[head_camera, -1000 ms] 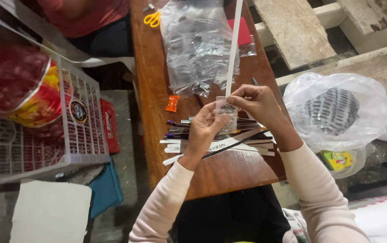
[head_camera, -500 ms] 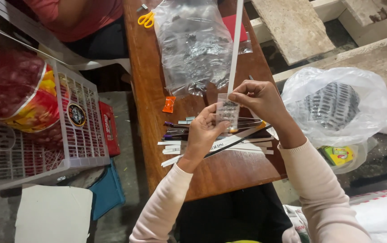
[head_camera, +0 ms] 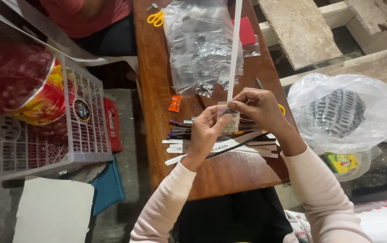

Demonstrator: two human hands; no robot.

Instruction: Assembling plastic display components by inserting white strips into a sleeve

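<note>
Both my hands meet above a narrow brown wooden table [head_camera: 229, 175]. My left hand [head_camera: 206, 132] pinches a small clear plastic packet [head_camera: 230, 119] from the left. My right hand [head_camera: 258, 105] grips the packet's top edge together with the lower end of a long white strip [head_camera: 235, 49] that runs straight up and away from me. Under my hands lies a pile of several black and white strips and pens [head_camera: 229, 144].
A large clear plastic bag [head_camera: 202, 42] lies on the table ahead, with yellow scissors [head_camera: 156, 18], a red card [head_camera: 246, 30] and a small orange wrapper [head_camera: 174, 103]. A white crate [head_camera: 67, 148] stands left; a white bag of dark items [head_camera: 344, 112] right. Another person sits opposite.
The view has drifted slightly; my hands keep hold of the packet and strip, with my fingers shifting a little at the packet's top.
</note>
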